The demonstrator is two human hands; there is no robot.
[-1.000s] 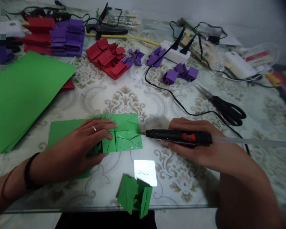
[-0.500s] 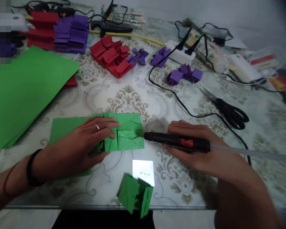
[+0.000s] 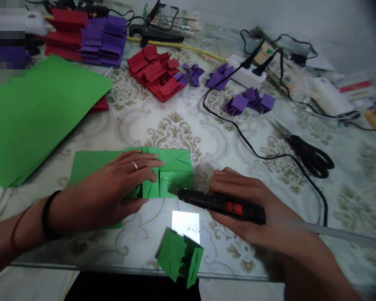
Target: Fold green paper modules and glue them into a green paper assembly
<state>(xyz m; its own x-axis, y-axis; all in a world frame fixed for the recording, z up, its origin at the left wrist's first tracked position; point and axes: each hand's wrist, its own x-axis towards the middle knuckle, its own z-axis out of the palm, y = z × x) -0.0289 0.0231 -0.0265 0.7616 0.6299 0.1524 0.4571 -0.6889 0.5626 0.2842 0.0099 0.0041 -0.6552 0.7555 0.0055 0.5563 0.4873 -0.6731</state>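
Note:
My left hand (image 3: 119,188) lies flat, fingers stretched out, pressing on a folded green paper piece (image 3: 174,171) near the table's front. My right hand (image 3: 247,209) is wrapped round a black glue gun (image 3: 222,205) with a clear glue stick at its back. The gun's nozzle points left and sits at the lower right corner of the green piece. Another folded green paper piece (image 3: 180,257) lies at the table's front edge, below both hands.
A large green sheet (image 3: 34,113) lies at left. Red folded pieces (image 3: 153,73) and purple folded pieces (image 3: 249,100) sit further back. Black scissors (image 3: 307,152) lie at right, with the gun's black cable (image 3: 238,129) curving to a white power strip (image 3: 244,75).
My right hand has drawn the glue gun down and a little left, from the right edge of the green piece to its lower right corner. My left hand stays pressed on the paper.

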